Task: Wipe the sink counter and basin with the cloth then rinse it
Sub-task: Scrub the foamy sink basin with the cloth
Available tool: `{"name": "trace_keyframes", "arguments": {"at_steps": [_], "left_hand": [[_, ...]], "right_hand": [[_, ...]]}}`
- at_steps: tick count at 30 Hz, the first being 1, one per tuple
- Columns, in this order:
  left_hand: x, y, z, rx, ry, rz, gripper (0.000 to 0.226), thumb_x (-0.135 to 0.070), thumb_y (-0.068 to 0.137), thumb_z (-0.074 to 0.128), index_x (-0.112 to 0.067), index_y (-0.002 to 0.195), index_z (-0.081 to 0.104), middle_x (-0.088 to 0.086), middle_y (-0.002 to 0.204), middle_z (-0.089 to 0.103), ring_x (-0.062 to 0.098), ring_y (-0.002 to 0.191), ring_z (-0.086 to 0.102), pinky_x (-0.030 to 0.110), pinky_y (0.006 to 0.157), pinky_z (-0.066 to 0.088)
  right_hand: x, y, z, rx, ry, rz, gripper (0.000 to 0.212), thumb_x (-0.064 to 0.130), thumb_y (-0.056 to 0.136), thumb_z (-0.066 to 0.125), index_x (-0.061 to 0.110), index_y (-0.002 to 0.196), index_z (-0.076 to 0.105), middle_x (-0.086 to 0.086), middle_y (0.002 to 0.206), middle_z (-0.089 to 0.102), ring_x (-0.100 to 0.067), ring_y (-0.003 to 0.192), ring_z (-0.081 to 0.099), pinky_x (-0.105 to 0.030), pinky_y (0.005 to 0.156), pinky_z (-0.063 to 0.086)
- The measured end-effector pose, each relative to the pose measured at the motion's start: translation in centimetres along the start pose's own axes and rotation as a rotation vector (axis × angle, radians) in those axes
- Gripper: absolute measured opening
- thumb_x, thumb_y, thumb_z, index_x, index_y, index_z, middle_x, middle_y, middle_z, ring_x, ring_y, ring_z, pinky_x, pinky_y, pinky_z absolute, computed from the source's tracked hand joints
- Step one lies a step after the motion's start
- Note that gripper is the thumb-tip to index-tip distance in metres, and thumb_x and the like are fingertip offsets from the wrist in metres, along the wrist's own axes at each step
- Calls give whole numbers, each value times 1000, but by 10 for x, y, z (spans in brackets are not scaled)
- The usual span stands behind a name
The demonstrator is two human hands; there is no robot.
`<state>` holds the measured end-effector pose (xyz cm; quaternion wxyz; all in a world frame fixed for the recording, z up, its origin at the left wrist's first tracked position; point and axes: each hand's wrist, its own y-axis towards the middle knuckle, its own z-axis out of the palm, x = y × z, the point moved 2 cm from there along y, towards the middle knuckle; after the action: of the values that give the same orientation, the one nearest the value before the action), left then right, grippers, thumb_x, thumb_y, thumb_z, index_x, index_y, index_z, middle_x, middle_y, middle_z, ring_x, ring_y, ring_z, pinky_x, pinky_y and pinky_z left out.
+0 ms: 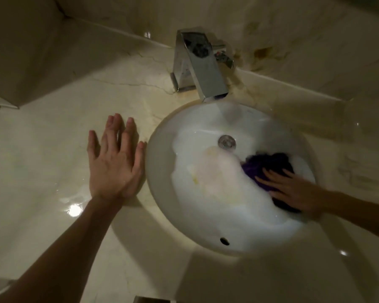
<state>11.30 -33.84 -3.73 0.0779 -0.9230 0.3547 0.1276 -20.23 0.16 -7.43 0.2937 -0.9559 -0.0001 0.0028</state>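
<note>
A round white basin [162, 162] is set into a cream marble counter [42, 162]. A purple cloth [269, 165] lies on the right inner slope of the basin. My right hand [298, 191] presses flat on the cloth, fingers spread, covering its lower part. My left hand [115, 162] rests flat and open on the counter just left of the basin rim, holding nothing. White foam or water [223, 184] covers the basin floor near the drain [227, 141]. Water seems to run from the chrome faucet [202, 64].
The faucet stands at the back of the basin, its spout reaching over the rim. A marble wall rises behind and to the left. The counter is wet and shiny near my left wrist. An overflow hole [224, 241] sits on the near basin wall.
</note>
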Motion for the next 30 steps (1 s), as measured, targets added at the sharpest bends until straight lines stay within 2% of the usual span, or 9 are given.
{"name": "trace_keyframes", "arguments": {"at_steps": [2,4,6,8,11,15,20,24,30], "left_hand": [[0,0,-1,3,-9,-3,66,-55,102,6,-23,161,6,6,169,1,15,156,-7,53,125,-1],[0,0,-2,5,-17,-6,67,-56,102,6,-24,161,5,5,170,0,15,156,-8,52,125,-1],[0,1,-1,6,-12,-13,68,-57,102,6,-24,161,4,5,170,-1,14,156,-9,52,125,-1],[-1,1,-1,6,-3,-13,68,-57,102,5,-24,161,4,5,170,-1,14,156,-9,52,125,-2],[-1,0,-1,10,-8,-16,66,-57,103,7,-25,161,3,4,170,-1,13,155,-10,51,125,-3],[3,0,2,-3,1,-16,64,-55,103,11,-27,161,5,4,170,2,13,156,-7,52,125,0],[0,-1,0,-15,4,-5,65,-55,103,11,-26,161,7,6,169,6,14,156,-3,51,125,0],[0,-2,-1,-21,-1,-16,65,-55,103,11,-25,161,8,7,169,8,14,156,-2,51,125,0],[-1,-1,0,-16,3,-35,64,-54,103,14,-26,161,9,7,169,10,13,156,-2,51,125,0]], "right_hand": [[48,-2,7,78,167,-47,54,50,107,5,37,156,24,-18,161,29,-34,151,23,-67,102,43],[96,11,3,110,258,-20,56,64,97,-8,54,152,-16,-3,169,-7,-21,154,-15,-58,124,11],[127,40,1,27,323,8,58,63,97,-4,50,151,-24,3,166,-22,-18,152,-25,-49,125,-8],[138,74,-2,-65,277,39,61,53,103,12,41,158,-10,-3,169,-12,-24,155,-15,-50,125,-4],[118,119,-7,-220,197,62,64,53,103,30,33,161,11,-10,169,11,-29,156,9,-57,122,17],[65,145,-12,-210,94,-25,71,69,99,32,34,160,19,-5,169,14,-24,156,12,-51,122,21],[-3,120,1,-211,114,201,72,71,98,26,31,158,23,-11,164,28,-29,149,32,-53,116,32],[8,56,29,-185,76,151,69,61,103,27,25,161,15,-18,165,24,-35,152,24,-57,118,26],[68,18,27,-66,81,-226,59,50,109,20,28,162,6,-12,169,5,-33,156,1,-63,120,13]]}}
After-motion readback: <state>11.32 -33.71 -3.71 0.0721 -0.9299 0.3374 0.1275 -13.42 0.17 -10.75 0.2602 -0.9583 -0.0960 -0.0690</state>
